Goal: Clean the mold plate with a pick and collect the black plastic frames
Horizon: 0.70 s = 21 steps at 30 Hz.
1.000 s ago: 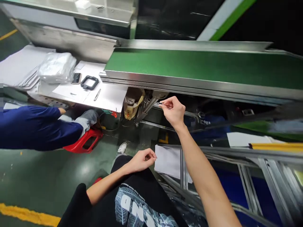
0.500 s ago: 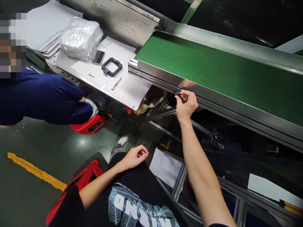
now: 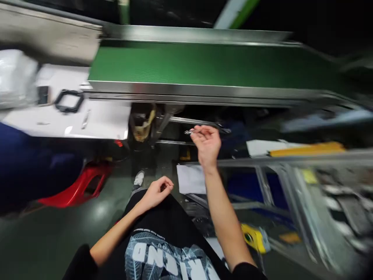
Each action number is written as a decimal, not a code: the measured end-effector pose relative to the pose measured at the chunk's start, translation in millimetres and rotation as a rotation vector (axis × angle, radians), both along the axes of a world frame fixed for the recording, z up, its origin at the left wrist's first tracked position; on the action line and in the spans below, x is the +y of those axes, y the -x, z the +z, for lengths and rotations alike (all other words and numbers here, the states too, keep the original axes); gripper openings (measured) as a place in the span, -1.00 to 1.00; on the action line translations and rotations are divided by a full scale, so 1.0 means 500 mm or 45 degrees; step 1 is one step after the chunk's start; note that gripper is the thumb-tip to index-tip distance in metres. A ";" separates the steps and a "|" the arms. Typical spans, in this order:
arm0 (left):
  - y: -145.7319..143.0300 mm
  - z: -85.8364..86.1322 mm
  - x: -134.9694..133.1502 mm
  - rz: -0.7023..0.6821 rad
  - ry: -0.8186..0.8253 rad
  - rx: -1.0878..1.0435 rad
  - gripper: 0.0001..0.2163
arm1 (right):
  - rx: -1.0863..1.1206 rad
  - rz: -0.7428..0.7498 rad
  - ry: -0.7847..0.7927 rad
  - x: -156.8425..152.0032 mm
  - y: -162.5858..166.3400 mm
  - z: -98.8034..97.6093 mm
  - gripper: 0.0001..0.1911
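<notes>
- Right hand (image 3: 207, 144): raised below the conveyor belt (image 3: 204, 64), fingertips pinched on a small metal piece (image 3: 189, 132).
- Left hand (image 3: 155, 191): loosely curled, empty, resting on the knee.

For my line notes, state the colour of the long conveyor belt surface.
Green, on the flat conveyor belt; the head view shows it.

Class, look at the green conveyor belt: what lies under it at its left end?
Under the green conveyor belt, near its left end, hang a yellowish bag and slanted metal bars. Beside them the right hand pinches a small metal piece. Further back is dark and blurred.
</notes>
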<state>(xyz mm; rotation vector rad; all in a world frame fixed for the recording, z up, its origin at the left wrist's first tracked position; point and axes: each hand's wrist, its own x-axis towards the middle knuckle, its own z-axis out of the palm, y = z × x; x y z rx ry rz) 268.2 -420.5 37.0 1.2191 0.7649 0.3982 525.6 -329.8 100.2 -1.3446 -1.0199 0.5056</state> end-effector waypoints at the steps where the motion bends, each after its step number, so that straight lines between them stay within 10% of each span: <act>1: -0.009 -0.004 -0.005 -0.045 -0.006 -0.006 -0.70 | 0.060 -0.051 0.048 -0.055 -0.011 -0.002 -0.45; 12: -0.107 -0.026 -0.049 -0.406 -0.041 0.026 -0.56 | -0.190 -1.253 -0.040 -0.641 -0.276 0.074 -0.38; 21: -0.139 0.000 -0.092 -0.537 -0.112 0.020 -0.60 | -0.262 -1.403 -0.037 -0.750 -0.435 0.048 -0.34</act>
